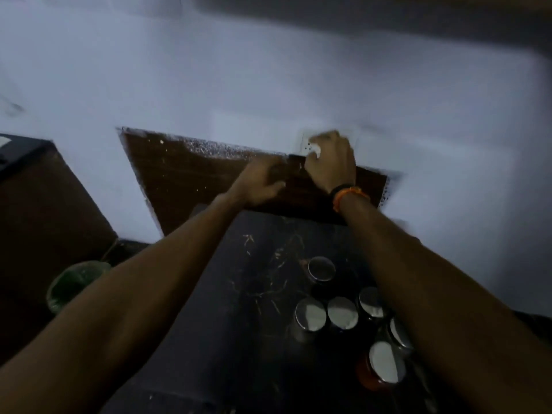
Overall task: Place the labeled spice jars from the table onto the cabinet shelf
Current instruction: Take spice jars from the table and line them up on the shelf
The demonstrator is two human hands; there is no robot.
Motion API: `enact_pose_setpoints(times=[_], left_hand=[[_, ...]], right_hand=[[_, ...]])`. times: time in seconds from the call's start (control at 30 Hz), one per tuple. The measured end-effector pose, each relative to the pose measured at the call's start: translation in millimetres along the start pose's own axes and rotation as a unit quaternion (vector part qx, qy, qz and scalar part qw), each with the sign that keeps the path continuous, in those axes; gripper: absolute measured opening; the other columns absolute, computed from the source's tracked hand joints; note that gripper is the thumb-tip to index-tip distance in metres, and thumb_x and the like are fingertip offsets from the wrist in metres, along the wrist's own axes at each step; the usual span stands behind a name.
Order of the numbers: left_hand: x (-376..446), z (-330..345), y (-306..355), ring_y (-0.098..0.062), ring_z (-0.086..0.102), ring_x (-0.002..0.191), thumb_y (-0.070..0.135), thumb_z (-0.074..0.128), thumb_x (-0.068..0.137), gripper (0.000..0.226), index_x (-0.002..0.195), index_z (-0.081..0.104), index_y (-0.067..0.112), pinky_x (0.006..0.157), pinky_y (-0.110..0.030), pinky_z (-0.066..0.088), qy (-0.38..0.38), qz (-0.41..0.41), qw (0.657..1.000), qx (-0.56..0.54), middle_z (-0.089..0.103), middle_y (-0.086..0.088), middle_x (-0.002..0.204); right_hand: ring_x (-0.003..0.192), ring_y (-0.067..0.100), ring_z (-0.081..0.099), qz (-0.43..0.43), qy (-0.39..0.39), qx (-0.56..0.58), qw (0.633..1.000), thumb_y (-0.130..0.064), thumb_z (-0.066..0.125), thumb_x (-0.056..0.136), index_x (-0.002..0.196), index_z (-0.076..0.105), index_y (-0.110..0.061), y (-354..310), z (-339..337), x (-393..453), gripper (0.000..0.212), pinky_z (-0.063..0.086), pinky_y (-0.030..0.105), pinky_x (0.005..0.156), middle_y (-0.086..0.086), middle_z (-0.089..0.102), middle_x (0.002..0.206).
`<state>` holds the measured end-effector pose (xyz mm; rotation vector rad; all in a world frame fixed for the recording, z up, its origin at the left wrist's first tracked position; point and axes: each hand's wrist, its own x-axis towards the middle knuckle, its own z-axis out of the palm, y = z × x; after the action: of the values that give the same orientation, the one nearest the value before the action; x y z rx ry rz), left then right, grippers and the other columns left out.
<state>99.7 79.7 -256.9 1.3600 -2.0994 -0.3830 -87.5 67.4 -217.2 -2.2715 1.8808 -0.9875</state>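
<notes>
Six spice jars (342,312) with shiny round lids stood clustered on the dark counter (233,309), well below both hands. The right hand (330,161) gripped something pale, blurred; the left hand's (260,182) grip looked curled, contents unclear.

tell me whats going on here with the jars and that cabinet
A person is reaching both hands up to a dark wooden cabinet panel set in the white wall. The right hand seems to hold something pale at the panel's top edge; blur hides what it is. The left hand rests against the panel. Six shiny-lidded spice jars still sit on the dark table below.
</notes>
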Motion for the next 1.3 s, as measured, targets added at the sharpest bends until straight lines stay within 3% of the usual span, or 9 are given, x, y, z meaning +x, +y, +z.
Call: enact_pose_setpoints(times=[0.2,0.33,0.43,0.57,0.7,0.83,0.93,1.13,1.3], left_hand=[[-67,88,-19,-0.018,0.055,0.12,0.02,0.071,0.088,0.052,0.137,0.053,0.019,0.098,-0.032,0.045,-0.149,-0.119,0.981,-0.041,0.056,-0.006,0.134],[-100,129,-23,-0.003,0.053,0.1,0.018,0.069,0.09,0.043,0.13,0.054,0.021,0.087,-0.024,0.046,-0.211,-0.148,0.962,-0.091,0.058,0.0,0.124],[-121,154,-24,-0.011,0.058,0.104,0.017,0.067,0.091,0.04,0.128,0.055,0.019,0.085,-0.024,0.047,-0.244,-0.167,0.949,-0.109,0.06,-0.003,0.124],[-139,174,-24,-0.021,0.06,0.11,0.013,0.064,0.092,0.039,0.13,0.055,0.017,0.096,-0.039,0.053,-0.267,-0.205,0.934,-0.122,0.06,-0.006,0.122],[-147,181,-25,-0.019,0.058,0.108,0.013,0.062,0.094,0.037,0.13,0.055,0.016,0.089,-0.03,0.05,-0.274,-0.223,0.927,-0.13,0.058,-0.006,0.121],[-156,183,-24,-0.019,0.059,0.104,0.008,0.06,0.094,0.034,0.128,0.057,0.013,0.077,-0.021,0.046,-0.255,-0.255,0.918,-0.163,0.06,-0.009,0.118],[-164,185,-25,-0.014,0.057,0.099,0.005,0.06,0.094,0.033,0.126,0.059,0.012,0.073,-0.018,0.044,-0.242,-0.279,0.91,-0.189,0.06,-0.008,0.112],[-177,186,-28,-0.017,0.061,0.101,-0.003,0.054,0.093,0.039,0.13,0.057,0.009,0.09,-0.032,0.053,-0.217,-0.337,0.879,-0.26,0.063,-0.009,0.112],[-186,187,-28,-0.025,0.063,0.108,0.004,0.051,0.097,0.023,0.114,0.065,0.012,0.097,-0.04,0.052,-0.137,-0.381,0.862,-0.306,0.067,-0.01,0.113]], right_hand=[[0.114,0.032,0.059,0.111,-0.17,0.008,0.979,-0.011,0.059,0.091,0.122,0.067,-0.009,67,60,-104,0.032,0.05,0.045,0.097,0.014,0.062,0.123],[0.109,0.03,0.06,0.118,-0.217,-0.026,0.969,-0.014,0.06,0.092,0.11,0.071,-0.009,89,84,-160,0.022,0.049,0.044,0.097,0.013,0.065,0.113],[0.1,0.026,0.065,0.09,-0.244,-0.017,0.966,-0.015,0.056,0.093,0.099,0.072,-0.011,93,96,-197,0.018,0.053,0.036,0.087,0.005,0.068,0.103],[0.115,0.025,0.056,0.027,-0.305,-0.078,0.949,-0.036,0.052,0.096,0.115,0.065,-0.02,101,108,-243,0.029,0.043,0.039,0.099,0.003,0.064,0.119],[0.123,0.026,0.048,-0.01,-0.345,-0.144,0.927,-0.071,0.054,0.082,0.132,0.054,-0.027,111,117,-267,0.067,0.036,0.042,0.102,0.004,0.058,0.131],[0.137,0.032,0.037,-0.014,-0.377,-0.176,0.909,-0.085,0.054,0.07,0.139,0.046,-0.025,116,124,-272,0.092,0.027,0.049,0.112,0.007,0.056,0.138],[0.143,0.033,0.032,-0.023,-0.367,-0.192,0.91,-0.081,0.059,0.069,0.141,0.044,-0.023,115,129,-274,0.093,0.022,0.049,0.116,0.009,0.056,0.139],[0.142,0.033,0.031,-0.034,-0.365,-0.147,0.919,-0.069,0.067,0.07,0.135,0.05,-0.02,107,130,-271,0.084,0.022,0.046,0.118,0.009,0.056,0.138],[0.144,0.029,0.027,-0.021,-0.37,-0.07,0.926,-0.058,0.075,0.067,0.139,0.046,-0.025,83,120,-249,0.085,0.025,0.043,0.115,0.003,0.058,0.134]])
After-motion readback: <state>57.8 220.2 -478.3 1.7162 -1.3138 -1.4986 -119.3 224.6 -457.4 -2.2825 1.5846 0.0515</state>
